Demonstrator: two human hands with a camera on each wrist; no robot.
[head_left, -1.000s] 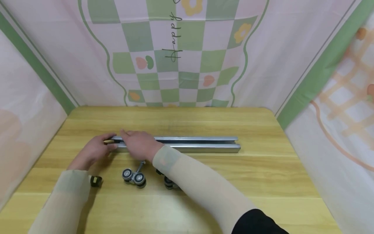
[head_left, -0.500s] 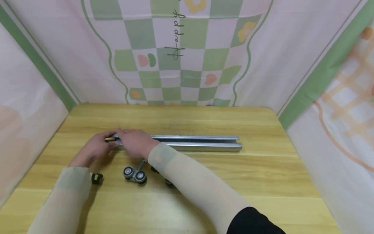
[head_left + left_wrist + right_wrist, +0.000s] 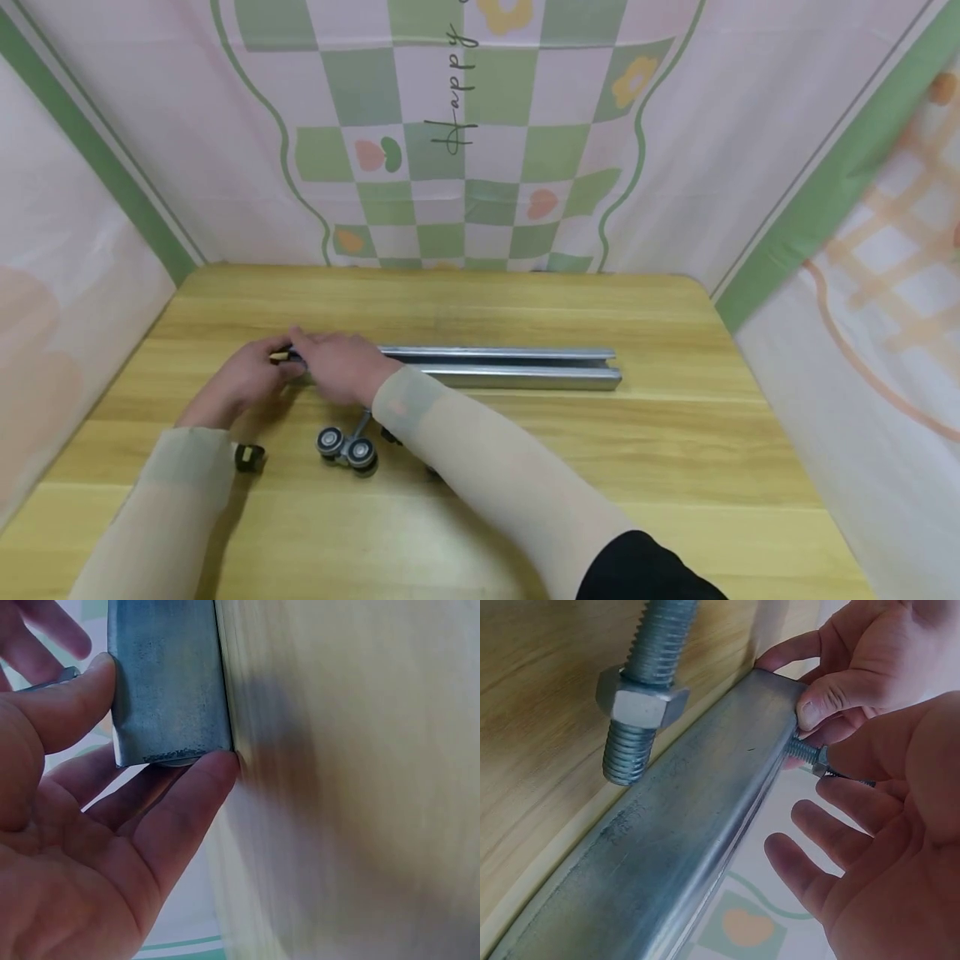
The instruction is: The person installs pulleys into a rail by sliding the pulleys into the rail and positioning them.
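A long silver metal rail [image 3: 517,379] with an open slot along its top lies across the table. At its left end my left hand [image 3: 251,373] grips it, thumb on the upper edge and fingertips around the end face, as the left wrist view shows. A threaded bolt [image 3: 801,750] with a hex nut [image 3: 821,761] sticks out of the slot near that end. My right hand [image 3: 900,817] pinches this bolt between thumb and forefinger, while its other fingers stay loosely spread. Whatever the bolt joins inside the rail is hidden.
On the near side of the rail lies a roller trolley [image 3: 347,450] with its bolt pointing toward the rail. That bolt's nut [image 3: 641,701] looms large in the right wrist view. Patterned cloth [image 3: 495,158] hangs behind the wooden table [image 3: 675,467].
My right hand has slid a little left along the rail, closer to my left hand. A second trolley, partly visible earlier, is now almost covered by the right sleeve. The view has shifted slightly.
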